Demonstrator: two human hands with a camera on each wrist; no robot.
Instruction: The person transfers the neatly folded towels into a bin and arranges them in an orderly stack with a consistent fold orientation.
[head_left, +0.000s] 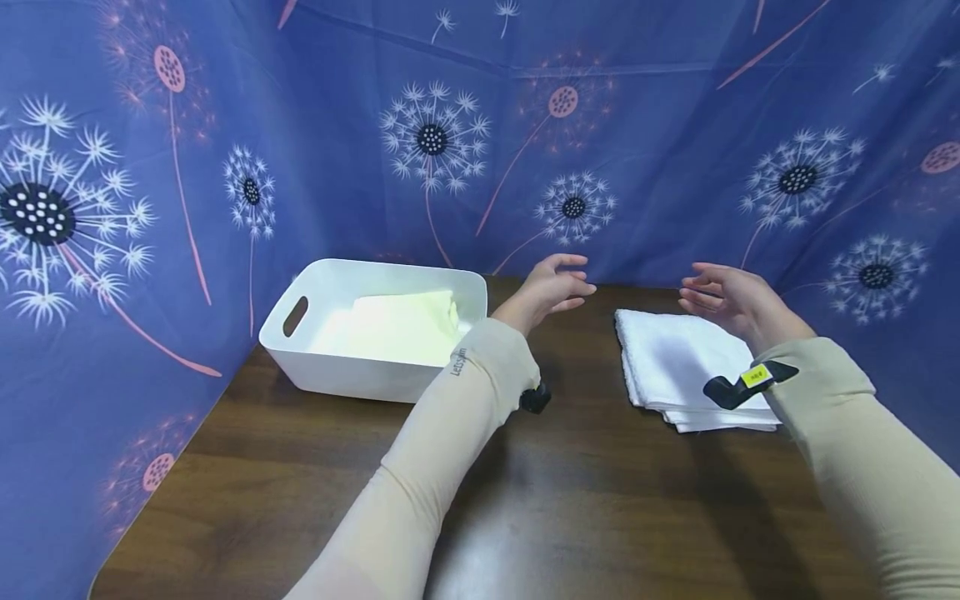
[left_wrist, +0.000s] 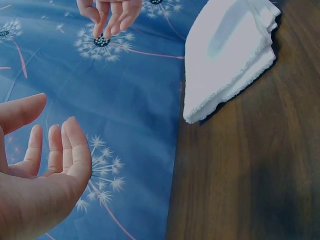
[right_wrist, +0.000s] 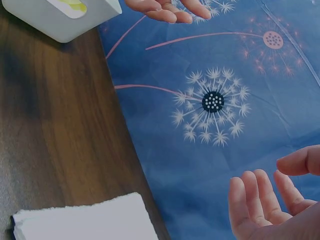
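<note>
My left hand [head_left: 551, 289] hovers over the back of the table, just right of the white bin, its fingers loosely bent with nothing in them. Above the stack of folded white towels [head_left: 675, 358] is my right hand [head_left: 731, 302], likewise holding nothing, its fingers relaxed and pointing left. In the left wrist view the towels [left_wrist: 230, 55] show layered, fuzzy edges. A pale yellow folded cloth [head_left: 405, 325] lies inside the white bin [head_left: 375, 379], partly hidden by the front wall. Both palms face inward, with a gap between the hands.
The brown wooden table [head_left: 585, 500] carries the bin at left and the towels at right. A blue curtain [head_left: 337, 125] with dandelion prints hangs close along the table's back and left edges. The bin has an oval handle hole in its left end.
</note>
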